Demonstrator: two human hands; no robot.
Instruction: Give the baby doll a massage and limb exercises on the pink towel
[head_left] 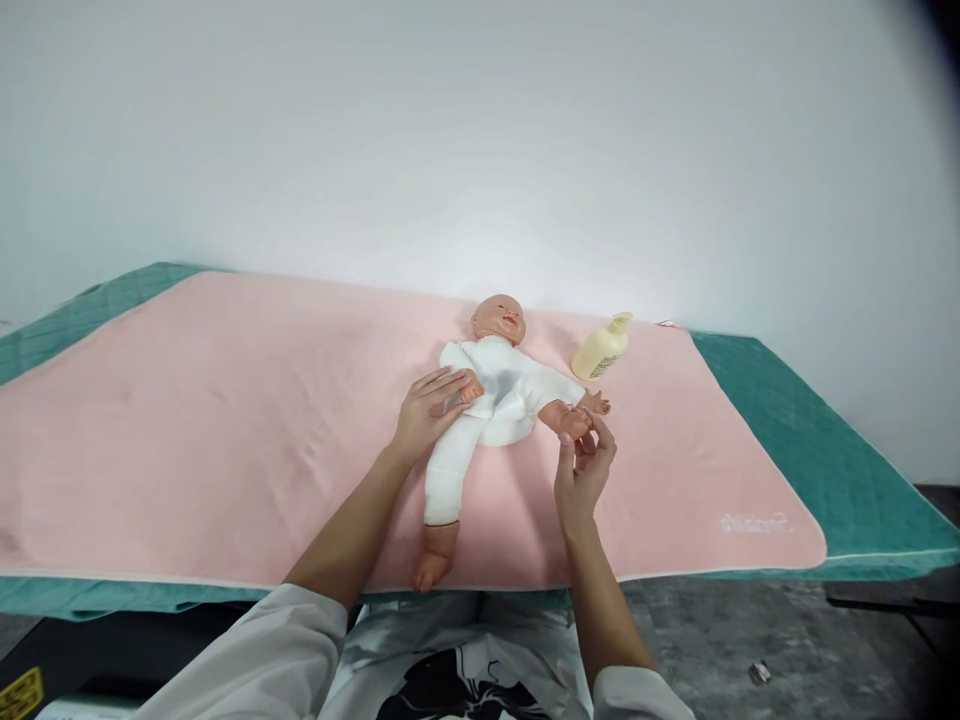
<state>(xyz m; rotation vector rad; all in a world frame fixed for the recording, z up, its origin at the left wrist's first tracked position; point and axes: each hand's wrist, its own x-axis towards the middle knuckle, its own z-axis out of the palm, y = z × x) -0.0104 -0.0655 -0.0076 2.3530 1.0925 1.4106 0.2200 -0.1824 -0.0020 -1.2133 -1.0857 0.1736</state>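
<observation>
A baby doll [495,385] in white clothes lies on its back on a pink mat [225,430], head toward the wall. My left hand [429,412] is closed on the doll's small hand, fingers above it and thumb below. With thumb and fingertips my right hand [586,470] grips one of the doll's feet [576,424], whose leg is bent up and out to the side. The other leg [450,480] lies stretched toward me, its foot near the mat's front edge. The doll's other arm reaches out to the right, fingers spread, just beyond my right fingertips.
A pale yellow pump bottle [600,350] stands on the mat to the right of the doll. Under the mat is a green quilted cover [810,440] on the table. A white wall [480,150] rises behind. A small crumpled scrap [759,673] lies on the grey floor.
</observation>
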